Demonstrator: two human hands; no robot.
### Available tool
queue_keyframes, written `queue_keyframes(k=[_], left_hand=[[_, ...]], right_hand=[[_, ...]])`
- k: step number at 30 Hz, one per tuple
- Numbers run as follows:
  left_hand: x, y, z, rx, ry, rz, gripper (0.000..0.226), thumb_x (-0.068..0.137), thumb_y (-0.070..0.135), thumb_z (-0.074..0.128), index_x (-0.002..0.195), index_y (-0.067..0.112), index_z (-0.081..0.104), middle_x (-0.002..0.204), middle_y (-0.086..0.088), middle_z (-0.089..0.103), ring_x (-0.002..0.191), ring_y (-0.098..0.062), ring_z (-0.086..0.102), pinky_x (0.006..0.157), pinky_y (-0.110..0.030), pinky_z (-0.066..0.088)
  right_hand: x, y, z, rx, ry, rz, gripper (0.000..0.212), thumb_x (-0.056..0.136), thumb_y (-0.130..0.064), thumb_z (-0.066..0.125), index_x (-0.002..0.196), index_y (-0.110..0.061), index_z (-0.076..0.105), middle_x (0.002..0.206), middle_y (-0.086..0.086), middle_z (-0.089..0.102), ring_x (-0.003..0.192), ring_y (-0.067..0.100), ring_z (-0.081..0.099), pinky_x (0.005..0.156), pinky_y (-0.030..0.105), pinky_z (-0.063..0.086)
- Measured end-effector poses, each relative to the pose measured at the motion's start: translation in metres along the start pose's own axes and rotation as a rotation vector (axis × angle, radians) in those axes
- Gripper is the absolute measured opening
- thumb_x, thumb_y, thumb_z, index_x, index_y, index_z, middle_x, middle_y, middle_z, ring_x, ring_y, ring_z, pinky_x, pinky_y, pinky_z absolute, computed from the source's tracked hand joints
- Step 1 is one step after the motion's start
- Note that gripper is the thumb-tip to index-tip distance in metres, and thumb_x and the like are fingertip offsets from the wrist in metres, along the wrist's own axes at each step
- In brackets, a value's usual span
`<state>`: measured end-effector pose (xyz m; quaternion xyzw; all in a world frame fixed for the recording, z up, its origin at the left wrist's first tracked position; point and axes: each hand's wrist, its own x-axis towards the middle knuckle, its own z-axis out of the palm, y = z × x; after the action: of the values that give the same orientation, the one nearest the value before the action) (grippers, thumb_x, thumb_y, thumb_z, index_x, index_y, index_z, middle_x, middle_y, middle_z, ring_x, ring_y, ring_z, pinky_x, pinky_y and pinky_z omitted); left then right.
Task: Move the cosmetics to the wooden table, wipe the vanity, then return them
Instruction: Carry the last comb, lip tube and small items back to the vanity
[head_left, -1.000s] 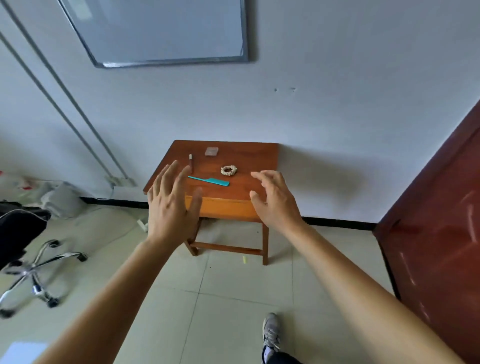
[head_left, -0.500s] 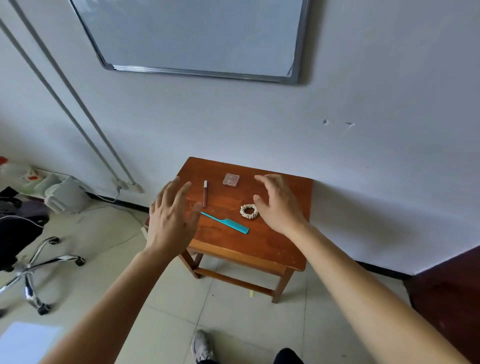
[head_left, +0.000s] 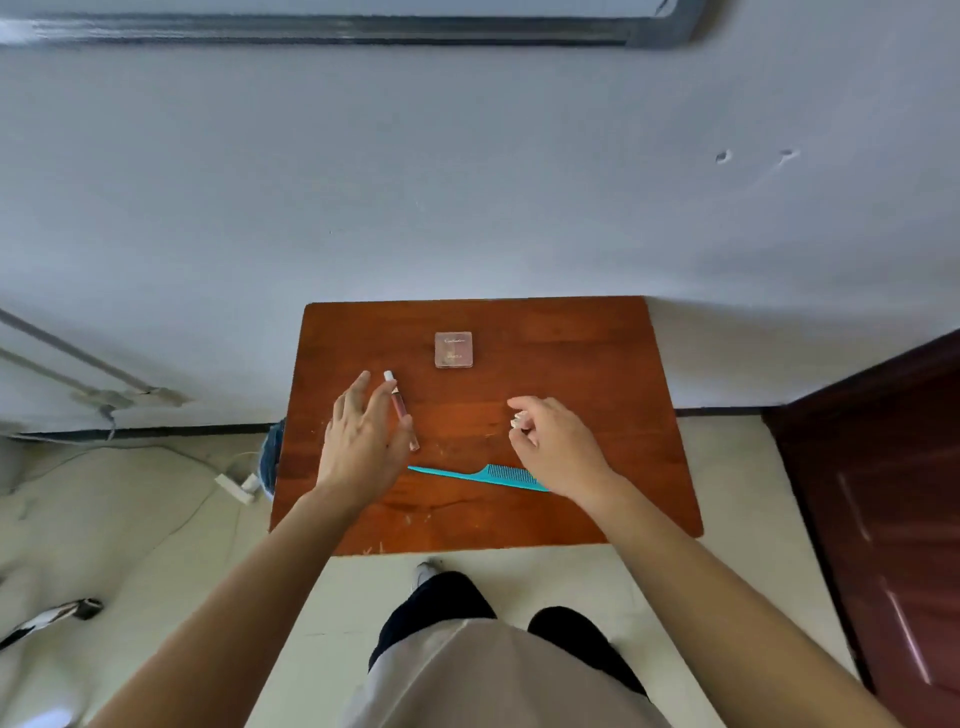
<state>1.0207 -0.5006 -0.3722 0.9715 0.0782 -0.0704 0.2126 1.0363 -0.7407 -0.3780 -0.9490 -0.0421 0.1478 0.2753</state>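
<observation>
— Which step, judging by this?

— Probably the return leg. Shows the cosmetics laid out on the bench (head_left: 623, 364). No vanity in view, so impossible to say whether wiped.

— And the hands?

— Catches the left hand (head_left: 363, 447) spread wide, fingers straight, just beside the lip gloss tube (head_left: 399, 405) toward the left edge. Touching or not, cannot tell. Finds the right hand (head_left: 558, 447) curled narrow, pinching the scrunchie (head_left: 517, 422) near mid-bench.

— Anything lying free?

— Leaves the compact (head_left: 453, 349) by the far edge, centre, and the comb (head_left: 488, 475) flat toward the near edge, one end under the right wrist.

— Next move?

— Likely calls for closing the left fingers round the slim, roll-prone tube, lifting both clear, then fetching compact and comb.
</observation>
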Motion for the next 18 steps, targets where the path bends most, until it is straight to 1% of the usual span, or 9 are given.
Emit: queue_keyframes(k=[2,5,7,8,9,11,13,16,18], left_hand=[[0.025,-0.011,0.004,-0.012,-0.064,-0.011,0.055,0.098,0.047,0.047,0.147,0.028,0.031,0.161,-0.003,0.018,0.148,-0.03,0.017,0.112,-0.053,0.029],[0.047,-0.023,0.018,-0.006,-0.106,-0.019,0.051,0.099,0.041,0.046,0.146,0.025,0.033,0.156,-0.006,0.028,0.143,-0.03,0.028,0.107,-0.048,0.039],[0.054,-0.028,0.032,-0.023,-0.123,-0.043,0.052,0.099,0.04,0.047,0.147,0.026,0.032,0.151,-0.007,0.033,0.137,-0.028,0.037,0.1,-0.044,0.046],[0.055,-0.031,0.04,-0.028,-0.145,-0.046,0.055,0.099,0.042,0.047,0.148,0.027,0.028,0.151,-0.007,0.031,0.136,-0.028,0.038,0.098,-0.043,0.048],[0.055,-0.033,0.047,-0.02,-0.175,-0.04,0.059,0.098,0.045,0.047,0.15,0.029,0.025,0.152,-0.006,0.027,0.136,-0.029,0.037,0.098,-0.043,0.048],[0.054,-0.036,0.061,0.048,-0.222,0.012,0.063,0.097,0.048,0.047,0.152,0.029,0.022,0.156,-0.006,0.019,0.139,-0.031,0.032,0.1,-0.045,0.047],[0.05,-0.038,0.071,0.129,-0.24,0.08,0.061,0.097,0.046,0.048,0.15,0.025,0.029,0.158,-0.008,0.016,0.138,-0.034,0.028,0.104,-0.048,0.043],[0.043,-0.043,0.077,0.129,-0.24,0.137,0.051,0.098,0.033,0.05,0.144,0.015,0.041,0.158,-0.009,0.019,0.136,-0.033,0.028,0.105,-0.048,0.041],[0.038,-0.045,0.077,0.069,-0.242,0.16,0.043,0.098,0.022,0.05,0.14,0.011,0.048,0.154,-0.009,0.028,0.133,-0.032,0.032,0.101,-0.047,0.046]], right_hand=[[0.003,-0.001,0.025,-0.007,-0.075,0.09,0.043,0.098,-0.036,0.056,0.14,-0.033,0.046,0.124,-0.006,0.061,0.113,0.014,0.061,0.077,0.017,0.05],[-0.003,-0.002,0.056,0.017,-0.185,0.205,0.044,0.1,-0.039,0.048,0.143,-0.028,0.042,0.12,0.0,0.065,0.107,0.017,0.063,0.087,0.034,0.054],[-0.011,-0.005,0.075,0.032,-0.267,0.272,0.05,0.101,-0.047,0.04,0.147,-0.029,0.033,0.1,-0.002,0.065,0.094,0.02,0.064,0.079,0.038,0.052],[-0.016,-0.007,0.084,0.034,-0.284,0.291,0.054,0.1,-0.052,0.037,0.149,-0.03,0.029,0.089,-0.006,0.06,0.088,0.02,0.062,0.074,0.037,0.05],[-0.021,-0.009,0.091,0.036,-0.277,0.308,0.055,0.1,-0.056,0.036,0.149,-0.032,0.027,0.086,-0.008,0.054,0.085,0.019,0.059,0.071,0.036,0.048],[-0.026,-0.009,0.1,0.037,-0.21,0.355,0.055,0.098,-0.061,0.035,0.144,-0.034,0.031,0.099,-0.004,0.052,0.089,0.019,0.058,0.071,0.035,0.047],[-0.029,-0.007,0.104,0.021,-0.137,0.396,0.049,0.096,-0.063,0.038,0.134,-0.032,0.041,0.11,0.001,0.046,0.09,0.019,0.054,0.071,0.033,0.045],[-0.033,0.0,0.104,-0.027,-0.033,0.45,0.036,0.096,-0.054,0.048,0.121,-0.028,0.049,0.112,0.003,0.039,0.091,0.018,0.045,0.071,0.029,0.041],[-0.036,0.006,0.104,-0.045,0.03,0.468,0.027,0.097,-0.044,0.054,0.116,-0.025,0.053,0.112,0.004,0.04,0.095,0.018,0.046,0.07,0.025,0.04]])
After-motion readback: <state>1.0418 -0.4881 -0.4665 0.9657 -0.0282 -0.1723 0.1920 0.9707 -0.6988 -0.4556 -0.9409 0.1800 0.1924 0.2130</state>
